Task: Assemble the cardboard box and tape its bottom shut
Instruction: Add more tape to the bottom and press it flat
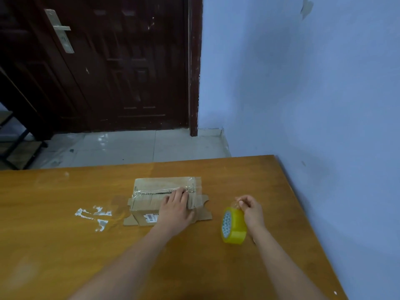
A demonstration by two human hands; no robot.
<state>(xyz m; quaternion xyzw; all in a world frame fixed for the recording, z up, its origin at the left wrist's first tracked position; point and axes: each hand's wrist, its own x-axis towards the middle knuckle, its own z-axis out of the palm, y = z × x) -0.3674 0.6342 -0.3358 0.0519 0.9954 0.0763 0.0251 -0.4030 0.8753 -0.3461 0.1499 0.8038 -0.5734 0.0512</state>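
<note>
Nearest the lens, two bare forearms reaching out over the glossy brown wooden table (65, 245). Left hand (176, 210) pressed flat on the small brown cardboard box (151, 191), fingers together and extended, tips at the centre seam. Right hand (251, 210) off to the right, thumb and fingers pinched on what looks like the free end of clear film, just above the yellow roll of packing tape (233, 226) standing on edge on the tabletop; contact between palm and roll hard to confirm. Box near the middle of the table, toward the far edge, well clear of the roll. Bottom side up, with the flaps of the other end splayed flat on the wood around the base. Long axis running left to right across the view, seam along that same line and already glinting with clear tape wrapped down over the left end. Printed label on the near wall, facing the camera. Judged step: taping the bottom seam — a strip laid, being pressed down or readied for another pass. Next move likely calls for keeping the flaps pinned, drawing fresh tape across the seam without slack, then smoothing it. White scraps of old tape residue (93, 215) stuck to the table left of the box — irrelevant, merely nearby.
</note>
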